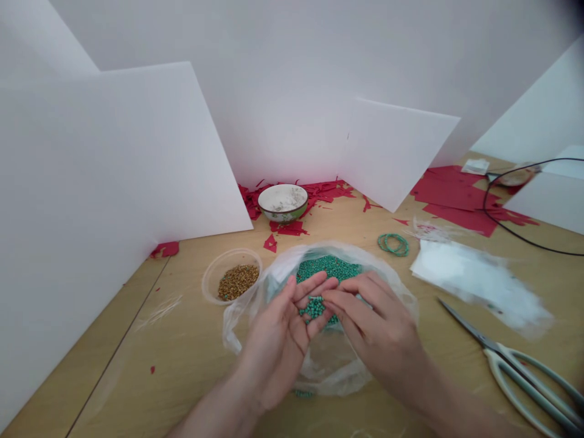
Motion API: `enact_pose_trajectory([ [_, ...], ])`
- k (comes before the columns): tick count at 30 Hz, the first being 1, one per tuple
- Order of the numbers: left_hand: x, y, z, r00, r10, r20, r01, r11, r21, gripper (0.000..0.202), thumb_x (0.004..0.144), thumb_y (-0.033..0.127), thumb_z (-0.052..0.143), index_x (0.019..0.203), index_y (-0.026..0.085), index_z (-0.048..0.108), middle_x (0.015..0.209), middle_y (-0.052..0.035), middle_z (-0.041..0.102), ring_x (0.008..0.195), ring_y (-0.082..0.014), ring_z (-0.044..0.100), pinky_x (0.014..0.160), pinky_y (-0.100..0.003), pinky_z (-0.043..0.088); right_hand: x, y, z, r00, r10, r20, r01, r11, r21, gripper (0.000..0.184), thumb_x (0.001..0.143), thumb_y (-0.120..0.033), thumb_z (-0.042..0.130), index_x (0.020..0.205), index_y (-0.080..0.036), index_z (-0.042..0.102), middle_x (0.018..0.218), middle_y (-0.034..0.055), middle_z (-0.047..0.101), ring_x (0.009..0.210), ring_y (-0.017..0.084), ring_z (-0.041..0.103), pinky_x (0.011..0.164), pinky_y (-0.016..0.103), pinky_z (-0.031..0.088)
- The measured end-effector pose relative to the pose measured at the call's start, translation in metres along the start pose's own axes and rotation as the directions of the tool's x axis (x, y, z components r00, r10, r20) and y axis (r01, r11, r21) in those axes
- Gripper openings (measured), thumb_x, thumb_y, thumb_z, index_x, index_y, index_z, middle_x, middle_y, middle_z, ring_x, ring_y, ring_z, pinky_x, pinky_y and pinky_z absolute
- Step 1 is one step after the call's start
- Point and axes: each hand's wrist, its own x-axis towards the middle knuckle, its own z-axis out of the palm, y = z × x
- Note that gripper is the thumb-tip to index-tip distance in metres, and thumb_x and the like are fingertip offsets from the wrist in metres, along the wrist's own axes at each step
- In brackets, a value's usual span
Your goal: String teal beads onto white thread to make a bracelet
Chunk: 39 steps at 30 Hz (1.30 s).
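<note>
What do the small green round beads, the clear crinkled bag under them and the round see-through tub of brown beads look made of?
Small green round beads: matt, opaque, turquoise-coloured; stone, glass or plastic, I cannot tell. Clear crinkled bag: thin glossy plastic film, since it wrinkles and the table shows through. Round see-through tub: likely stiff clear plastic, with a smooth even rim.

You face a pale wooden table (182, 353) under soft, even light. A plain white wall (292, 48) fills your twelve o'clock. White boards stand propped on the tabletop: a large board (91, 170) at ten o'clock, a smaller board (392, 146) at one o'clock, and a third board (547, 115) at three o'clock.
</note>
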Motion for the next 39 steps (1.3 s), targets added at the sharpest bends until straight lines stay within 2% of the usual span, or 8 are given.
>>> enact_pose_trajectory([
  [13,0.003,-0.004,-0.003,1.0,-0.01,0.009,0.009,0.998,0.054,0.042,0.097,0.04,0.045,0.119,0.009,0.064,0.13,-0.0165,0.061,0.128,-0.0278,0.051,0.103,-0.036,0.046,-0.002,-0.004,-0.004,0.992,-0.099,0.081,0.11,0.982,-0.151,0.021,0.09,-0.003,0.052,0.101,-0.008,0.069,0.094,0.0139,0.065,0.089,0.024,0.055,0.079,0.041,0.049],
  [19,0.015,-0.005,-0.007,0.999,0.034,0.022,-0.037,0.985,0.169,0.046,0.098,0.045,0.039,0.124,0.013,0.061,0.135,-0.0151,0.059,0.13,-0.0268,0.049,0.107,-0.041,0.041,-0.001,0.005,0.004,0.999,0.043,0.029,-0.043,0.999,-0.009,0.016,0.09,-0.007,0.056,0.093,-0.014,0.069,0.09,0.0081,0.065,0.085,0.02,0.056,0.079,0.035,0.048],
  [21,0.022,-0.007,-0.013,0.99,0.122,0.073,-0.14,0.92,0.367,0.048,0.098,0.048,0.037,0.124,0.018,0.062,0.137,-0.0108,0.058,0.133,-0.0249,0.047,0.112,-0.042,0.035,0.001,0.01,0.005,0.979,0.202,0.031,-0.204,0.973,0.111,0.011,0.089,-0.013,0.06,0.088,-0.018,0.069,0.086,0.0043,0.066,0.083,0.018,0.058,0.076,0.032,0.047],
  [24,0.031,-0.006,-0.02,0.948,0.247,0.2,-0.315,0.649,0.692,0.041,0.097,0.046,0.042,0.126,0.026,0.063,0.14,-0.0034,0.056,0.135,-0.0214,0.044,0.117,-0.039,0.026,0.006,0.018,0.005,0.877,0.46,0.137,-0.48,0.834,0.274,0.004,0.087,-0.023,0.066,0.087,-0.023,0.07,0.083,0.0002,0.068,0.078,0.016,0.06,0.071,0.029,0.047],
  [27,0.037,-0.002,-0.024,0.911,0.296,0.286,-0.398,0.455,0.796,0.038,0.096,0.042,0.046,0.129,0.028,0.059,0.133,-0.0038,0.062,0.125,-0.0214,0.053,0.11,-0.04,0.036,0.007,0.024,0.005,0.791,0.562,0.242,-0.61,0.69,0.39,0.007,0.085,-0.03,0.067,0.086,-0.024,0.07,0.082,-0.0005,0.07,0.076,0.016,0.062,0.07,0.029,0.048],
  [30,0.04,0.004,-0.024,0.879,0.365,0.307,-0.45,0.418,0.789,0.028,0.093,0.039,0.053,0.115,0.025,0.065,0.114,-0.0048,0.071,0.106,-0.0213,0.064,0.095,-0.037,0.047,0.007,0.025,0.006,0.771,0.577,0.271,-0.634,0.647,0.425,0.009,0.085,-0.031,0.067,0.085,-0.024,0.071,0.083,0.0001,0.07,0.077,0.017,0.062,0.071,0.03,0.048],
  [34,0.04,0.007,-0.026,0.82,0.48,0.312,-0.516,0.382,0.767,0.014,0.086,0.035,0.064,0.088,0.023,0.07,0.093,-0.0023,0.073,0.091,-0.019,0.065,0.087,-0.032,0.047,0.007,0.021,0.004,0.772,0.588,0.24,-0.632,0.671,0.388,0.008,0.083,-0.031,0.068,0.084,-0.024,0.072,0.08,-0.0002,0.069,0.075,0.017,0.061,0.07,0.03,0.046],
  [39,0.038,0.008,-0.025,0.82,0.47,0.327,-0.516,0.359,0.778,0.013,0.086,0.034,0.065,0.084,0.022,0.069,0.084,-0.0011,0.071,0.083,-0.0172,0.062,0.079,-0.029,0.046,0.009,0.018,0.001,0.782,0.567,0.261,-0.621,0.667,0.411,0.009,0.083,-0.032,0.068,0.085,-0.024,0.072,0.08,0.0,0.069,0.075,0.016,0.061,0.069,0.029,0.046],
])
